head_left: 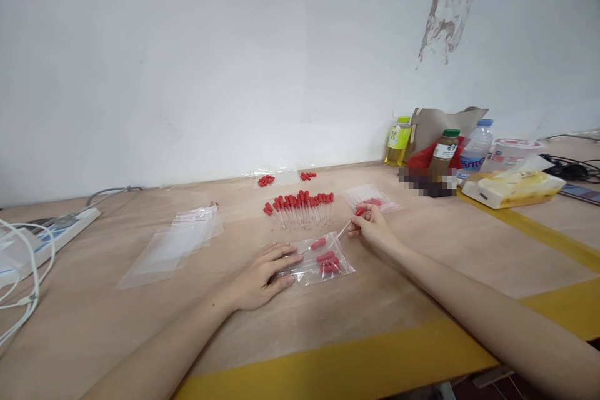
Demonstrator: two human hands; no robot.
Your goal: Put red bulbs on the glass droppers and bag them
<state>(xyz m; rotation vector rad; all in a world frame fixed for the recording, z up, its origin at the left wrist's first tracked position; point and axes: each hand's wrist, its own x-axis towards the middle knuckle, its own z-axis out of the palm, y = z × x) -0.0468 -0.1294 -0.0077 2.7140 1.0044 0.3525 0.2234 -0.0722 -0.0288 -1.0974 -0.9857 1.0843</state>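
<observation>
My right hand (370, 225) pinches a dropper (359, 214) with a red rubber bulb, its thin clear stem slanting down to the left toward the mouth of a clear zip bag (307, 275). Inside that bag lie several red-bulbed droppers (328, 259). My left hand (267, 275) lies on the bag's left side, fingers spread and thumb apart, resting on the plastic. Just beyond the bag, a row of loose red-bulbed droppers (300, 203) lies with bulbs pointing to the wall. Past my right hand is another bag (360, 194) with red bulbs in it, partly covered by my fingers.
Flat clear zip bags (164, 250) overlap on the left. More bagged red bulbs (266, 180) lie near the wall. A power strip (60, 237) with white cables stands far left. At right are bottles (443, 153), a tissue pack (513, 187) and a plastic tub (510, 153). Yellow tape (328, 362) edges the table.
</observation>
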